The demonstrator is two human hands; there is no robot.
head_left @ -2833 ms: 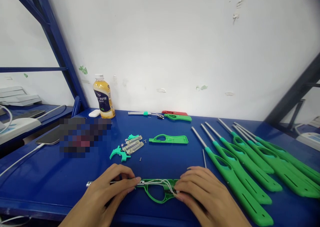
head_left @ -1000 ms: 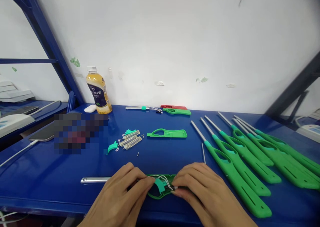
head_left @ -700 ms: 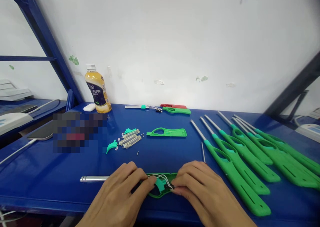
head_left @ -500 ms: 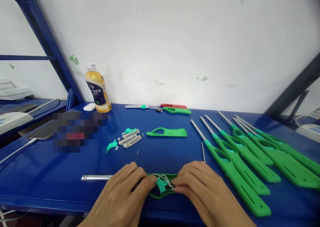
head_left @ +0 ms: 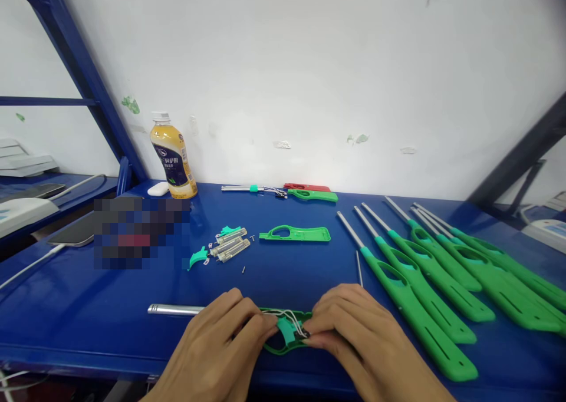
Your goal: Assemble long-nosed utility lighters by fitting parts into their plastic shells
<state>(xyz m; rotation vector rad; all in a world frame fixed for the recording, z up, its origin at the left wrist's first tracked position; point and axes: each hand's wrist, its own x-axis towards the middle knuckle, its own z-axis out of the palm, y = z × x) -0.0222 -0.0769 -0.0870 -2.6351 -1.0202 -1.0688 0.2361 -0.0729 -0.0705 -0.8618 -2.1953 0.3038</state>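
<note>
An opened long-necked gas lighter [head_left: 269, 349] lies before me at the table's front, its metal tube [head_left: 174, 310] pointing left. My left hand [head_left: 216, 337] is closed around the lighter where tube and green handle shell meet, fingertips against the teal trigger [head_left: 287, 332]. Thumb and fingers of my right hand [head_left: 354, 331] pinch at a small black igniter piece [head_left: 303, 333] inside the shell. White wires [head_left: 292, 316] loop from the tube side over the trigger to that piece. My hands cover both ends of the handle.
Several assembled green lighters [head_left: 424, 307] lie on the right, beside a thin metal rod [head_left: 359, 269]. Beyond my hands are a green half shell [head_left: 305, 234], clear fuel tanks [head_left: 230, 247] and teal triggers [head_left: 197, 258]. A red shell [head_left: 307, 187] and a drink bottle [head_left: 172, 157] are near the wall.
The lighter's tube has shifted slightly right and up. The trigger and black igniter piece sit closer together in the shell and show more plainly. Both hands keep nearly the same place.
</note>
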